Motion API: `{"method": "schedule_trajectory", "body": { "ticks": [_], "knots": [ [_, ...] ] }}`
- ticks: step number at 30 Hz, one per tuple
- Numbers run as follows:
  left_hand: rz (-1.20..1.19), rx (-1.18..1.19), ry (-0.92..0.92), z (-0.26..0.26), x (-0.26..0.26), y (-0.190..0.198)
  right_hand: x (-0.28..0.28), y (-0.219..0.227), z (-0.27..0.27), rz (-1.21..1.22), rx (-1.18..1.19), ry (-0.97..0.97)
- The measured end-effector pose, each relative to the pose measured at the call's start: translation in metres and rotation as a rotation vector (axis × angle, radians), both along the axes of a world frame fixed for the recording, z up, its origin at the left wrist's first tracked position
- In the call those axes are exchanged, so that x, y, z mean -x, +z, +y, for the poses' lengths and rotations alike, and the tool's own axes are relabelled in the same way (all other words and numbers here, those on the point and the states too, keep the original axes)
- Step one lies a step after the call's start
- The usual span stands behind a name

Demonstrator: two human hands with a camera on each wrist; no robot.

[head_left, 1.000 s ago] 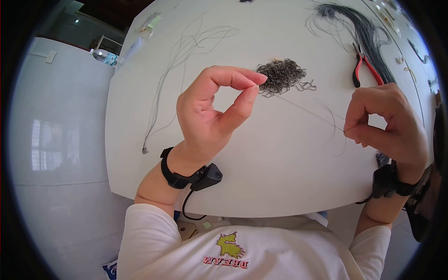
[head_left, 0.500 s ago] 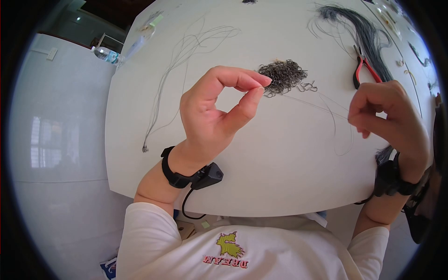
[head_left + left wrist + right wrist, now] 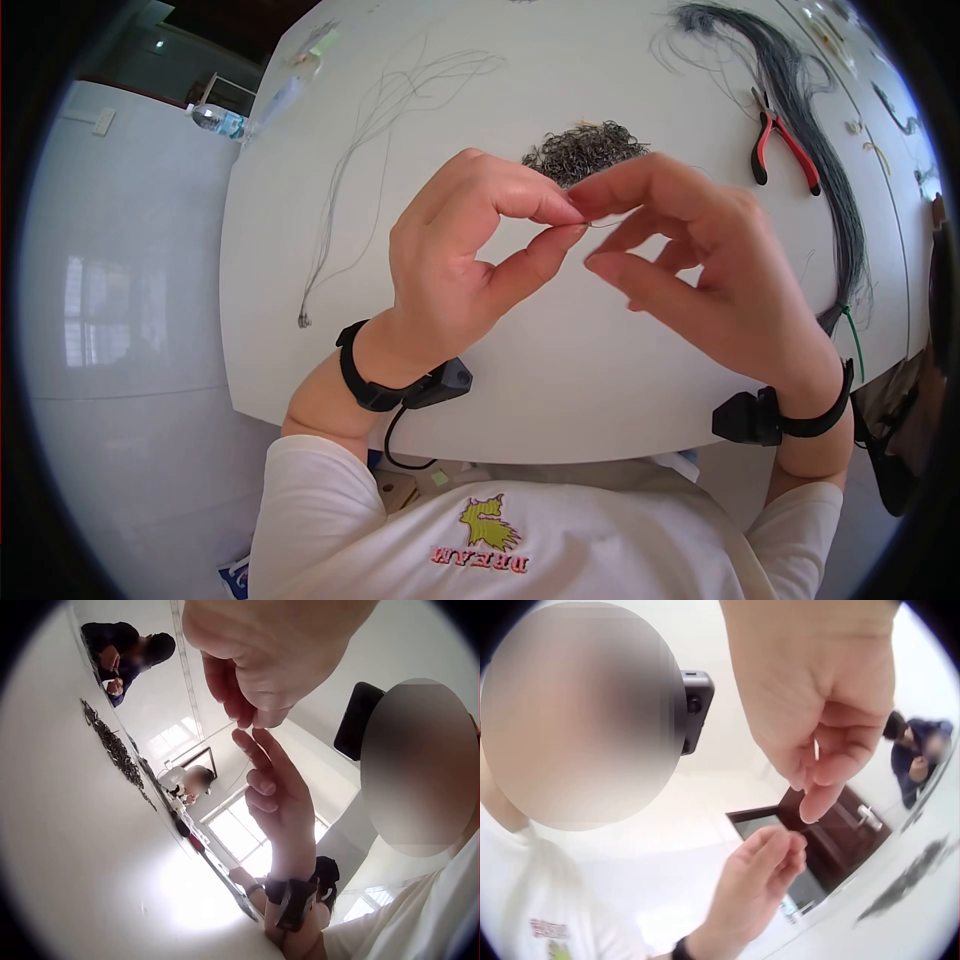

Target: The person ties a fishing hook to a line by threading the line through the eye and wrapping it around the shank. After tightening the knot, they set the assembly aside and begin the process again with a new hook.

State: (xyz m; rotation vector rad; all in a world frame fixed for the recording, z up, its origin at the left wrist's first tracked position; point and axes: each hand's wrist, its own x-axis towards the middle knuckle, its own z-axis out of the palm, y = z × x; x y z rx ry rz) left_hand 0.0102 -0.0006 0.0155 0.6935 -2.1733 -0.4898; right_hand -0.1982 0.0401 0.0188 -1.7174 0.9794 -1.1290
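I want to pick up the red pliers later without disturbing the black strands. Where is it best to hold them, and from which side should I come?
Grip the pliers by the two red handles, near their spread ends. Probably come from the side toward the hook pile, where bare table shows. The long black strand bundle lies close along their other side, so a hand coming from there would likely brush it.

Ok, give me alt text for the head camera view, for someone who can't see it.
Two hands meet above a white table: the left hand pinches a thin wire between thumb and forefinger, and the right hand touches it with its fingertips. Behind them lie a pile of small dark hooks, red-handled pliers and a long dark wire bundle.
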Motion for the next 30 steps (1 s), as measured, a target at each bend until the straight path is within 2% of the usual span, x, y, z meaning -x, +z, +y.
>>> {"method": "schedule_trajectory", "body": {
  "ticks": [3, 4, 6, 9, 11, 17, 20, 28, 30],
  "knots": [
    [-0.022, 0.101, -0.056, -0.001, -0.001, 0.002, -0.001, -0.007, -0.002, -0.011, 0.006, 0.018],
    [-0.008, 0.107, -0.058, -0.001, -0.001, 0.002, 0.000, 0.003, 0.001, -0.022, -0.153, 0.007],
    [0.008, 0.117, -0.059, 0.000, -0.001, 0.002, 0.003, 0.011, 0.001, 0.005, -0.194, 0.003],
    [0.039, 0.027, -0.037, 0.002, 0.001, 0.001, 0.003, 0.009, 0.001, -0.021, -0.256, 0.004],
    [0.185, -0.040, -0.034, 0.001, 0.004, -0.004, 0.003, 0.008, 0.000, -0.075, -0.274, 0.010],
    [0.242, -0.170, -0.024, 0.004, 0.007, -0.005, 0.006, 0.009, 0.000, -0.148, -0.277, 0.059],
    [0.221, -0.204, -0.022, 0.003, 0.005, -0.004, 0.009, 0.011, -0.003, -0.071, -0.336, 0.050],
    [0.218, -0.239, 0.011, 0.004, 0.006, -0.007, 0.006, 0.003, -0.007, -0.117, -0.421, 0.005],
    [0.210, -0.252, 0.004, 0.004, 0.006, -0.007, 0.003, -0.006, -0.008, -0.158, -0.373, -0.008]
  ]
}}
